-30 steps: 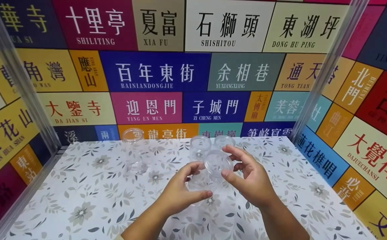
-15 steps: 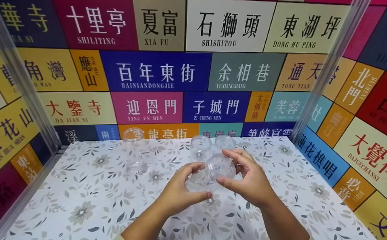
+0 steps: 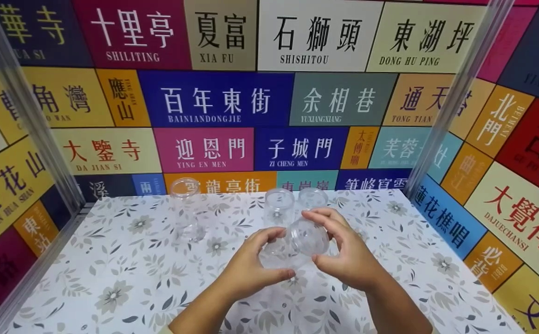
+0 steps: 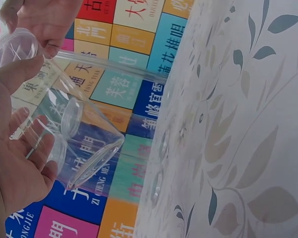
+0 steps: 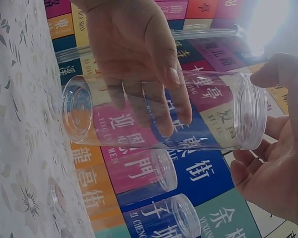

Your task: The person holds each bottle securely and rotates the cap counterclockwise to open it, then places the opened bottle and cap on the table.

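Observation:
My left hand (image 3: 253, 266) holds a clear, see-through jar (image 5: 154, 111) by its body. In the right wrist view the thumb lies on the near side and the fingers show through the wall. The jar is tilted above the table, its base (image 4: 97, 163) lower in the left wrist view. At its upper end sits a clear ridged lid (image 5: 252, 111). My right hand (image 3: 350, 255) pinches this lid, thumb on one side and fingers (image 5: 243, 173) on the other. Part of the jar's body is hidden behind my left hand in the head view.
Two similar lidded jars (image 3: 279, 199) stand close together behind my hands. Another clear jar (image 3: 185, 188) stands farther left. A white table (image 3: 111, 260) with a leaf and flower print lies beneath, bounded by colourful lettered walls (image 3: 213, 99).
The right fingers and thumb have shifted round the lid, and the lid's face has tilted to the right. The left hand has stayed almost in place.

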A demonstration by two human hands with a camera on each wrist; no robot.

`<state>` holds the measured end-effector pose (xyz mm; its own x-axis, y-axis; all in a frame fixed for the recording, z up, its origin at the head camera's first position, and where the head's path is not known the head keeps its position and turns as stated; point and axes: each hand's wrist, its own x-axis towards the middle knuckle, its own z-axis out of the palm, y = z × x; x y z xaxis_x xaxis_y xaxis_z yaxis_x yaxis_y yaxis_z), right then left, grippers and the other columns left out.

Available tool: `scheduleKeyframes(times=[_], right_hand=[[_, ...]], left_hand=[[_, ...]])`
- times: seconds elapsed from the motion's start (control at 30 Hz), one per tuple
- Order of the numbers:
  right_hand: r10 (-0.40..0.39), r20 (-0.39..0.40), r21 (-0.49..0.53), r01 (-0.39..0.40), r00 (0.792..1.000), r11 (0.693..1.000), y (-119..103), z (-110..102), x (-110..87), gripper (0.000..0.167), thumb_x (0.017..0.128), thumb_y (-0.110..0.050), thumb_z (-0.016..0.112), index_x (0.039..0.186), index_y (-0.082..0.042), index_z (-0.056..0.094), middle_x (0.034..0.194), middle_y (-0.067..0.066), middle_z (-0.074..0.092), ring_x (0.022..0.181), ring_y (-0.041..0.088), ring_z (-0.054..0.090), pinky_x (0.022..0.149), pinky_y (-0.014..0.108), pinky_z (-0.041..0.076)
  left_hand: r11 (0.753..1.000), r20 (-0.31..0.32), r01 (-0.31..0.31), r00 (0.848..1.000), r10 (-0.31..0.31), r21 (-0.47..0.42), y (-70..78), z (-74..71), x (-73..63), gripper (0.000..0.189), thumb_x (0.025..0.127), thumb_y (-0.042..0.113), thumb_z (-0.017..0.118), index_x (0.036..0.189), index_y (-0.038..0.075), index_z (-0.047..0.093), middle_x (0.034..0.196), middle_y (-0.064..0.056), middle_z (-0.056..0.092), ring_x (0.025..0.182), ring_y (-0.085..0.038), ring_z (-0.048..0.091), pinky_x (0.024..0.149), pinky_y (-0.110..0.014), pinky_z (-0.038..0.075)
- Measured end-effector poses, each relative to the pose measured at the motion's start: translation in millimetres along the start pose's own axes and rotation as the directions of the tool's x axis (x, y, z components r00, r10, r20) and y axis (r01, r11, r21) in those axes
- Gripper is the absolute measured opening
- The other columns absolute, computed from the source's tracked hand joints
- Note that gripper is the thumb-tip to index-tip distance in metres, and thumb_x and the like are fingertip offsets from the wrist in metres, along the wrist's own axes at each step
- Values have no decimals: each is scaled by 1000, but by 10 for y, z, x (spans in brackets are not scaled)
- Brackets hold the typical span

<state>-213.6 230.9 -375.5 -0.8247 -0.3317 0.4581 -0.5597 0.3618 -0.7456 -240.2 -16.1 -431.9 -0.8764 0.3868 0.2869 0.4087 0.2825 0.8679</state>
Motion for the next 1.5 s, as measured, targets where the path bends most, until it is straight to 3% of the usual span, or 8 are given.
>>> scheduleKeyframes(times=[0.23,0.33,0.43,0.6,0.93,1.07,1.23,1.5], right_hand=[[22,21,-36,-22,1000,999,-17,3,1,94,70,10,60,152,-37,57,154,-6,51,119,19,56,87,29,47],[39,11,-29,-39,999,999,-22,10,-2,92,75,6,67,154,-38,54,159,-6,48,128,18,53,93,30,46],[69,-35,-40,-70,997,997,-23,19,7,83,84,-10,79,157,-37,52,160,-3,48,131,18,49,95,30,46],[162,-119,-70,-171,980,983,-24,22,46,76,86,-31,88,154,-31,56,141,1,57,109,18,50,84,26,47],[253,-126,-49,-261,959,964,-8,42,79,68,82,-32,93,143,-22,66,127,3,56,86,19,52,72,24,50],[234,-113,-28,-239,966,971,-6,38,70,68,81,-28,94,143,-20,67,128,2,58,91,19,53,74,24,52],[155,-90,-54,-160,984,986,4,26,38,68,82,-21,91,146,-24,66,134,-3,59,102,18,50,81,24,49],[41,-20,-66,-43,999,997,2,13,11,80,76,0,76,148,-33,62,148,-3,56,119,17,55,89,31,46]], left_hand=[[1000,7,12,1000,-12,-1,-16,6,4,80,79,38,94,150,27,58,152,7,61,145,-27,54,126,-56,40],[1000,1,14,1000,-14,-2,-18,3,5,80,80,40,94,150,28,58,152,8,60,146,-26,53,126,-56,40],[1000,-11,13,1000,-13,-3,-16,-2,7,80,80,40,94,150,28,57,153,8,60,146,-24,53,126,-56,40],[1000,-26,14,1000,-13,2,-15,2,12,79,79,41,95,149,28,58,152,8,60,146,-23,54,126,-56,40],[1000,-18,-8,1000,8,11,-29,12,16,78,80,39,94,148,28,58,152,9,60,145,-22,54,127,-54,40],[1000,-24,-13,1000,13,21,-36,18,13,78,79,38,95,148,30,58,152,8,61,144,-22,55,126,-54,41],[1000,-9,-1,1000,2,19,-30,12,12,80,79,40,94,149,29,57,153,7,60,146,-26,54,126,-56,41],[999,5,25,1000,-25,49,-16,0,8,82,78,39,95,150,31,57,153,11,59,146,-22,53,125,-54,42]])
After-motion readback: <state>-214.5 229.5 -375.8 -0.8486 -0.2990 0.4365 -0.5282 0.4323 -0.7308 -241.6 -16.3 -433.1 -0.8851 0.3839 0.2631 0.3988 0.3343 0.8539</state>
